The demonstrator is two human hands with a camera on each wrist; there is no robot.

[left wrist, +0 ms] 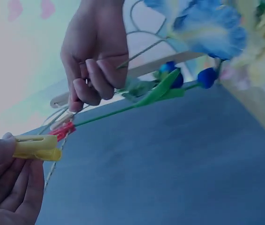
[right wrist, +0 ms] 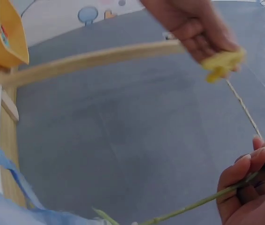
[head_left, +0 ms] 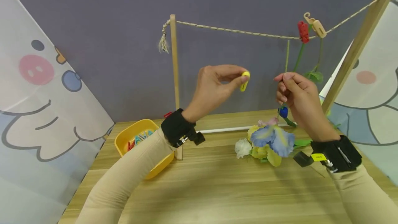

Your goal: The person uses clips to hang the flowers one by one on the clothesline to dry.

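Observation:
My left hand (head_left: pixel 217 84) is raised below the rope (head_left: pixel 236 30) and pinches a yellow clothespin (head_left: pixel 244 81) between thumb and fingers; the same clothespin (left wrist: pixel 34 147) (right wrist: pixel 220 64) shows in both wrist views. To its right my right hand (head_left: pixel 293 94) grips a thin green flower stem (head_left: pixel 287 56) that reaches up to the rope, with a blue bud (head_left: pixel 283 112) hanging under the hand. The stem (right wrist: pixel 202 201) (left wrist: pixel 118 110) runs through the curled fingers (right wrist: pixel 245 171). A red clothespin (head_left: pixel 303 31) and a beige one (head_left: pixel 317 26) sit on the rope, holding other stems.
A wooden frame with an upright post (head_left: pixel 174 65) and a slanted post (head_left: pixel 354 51) carries the rope. A yellow bin (head_left: pixel 130 136) of coloured clothespins stands at the left on the wooden table (head_left: pixel 211 189). Artificial flowers (head_left: pixel 270 141) lie beneath my right hand.

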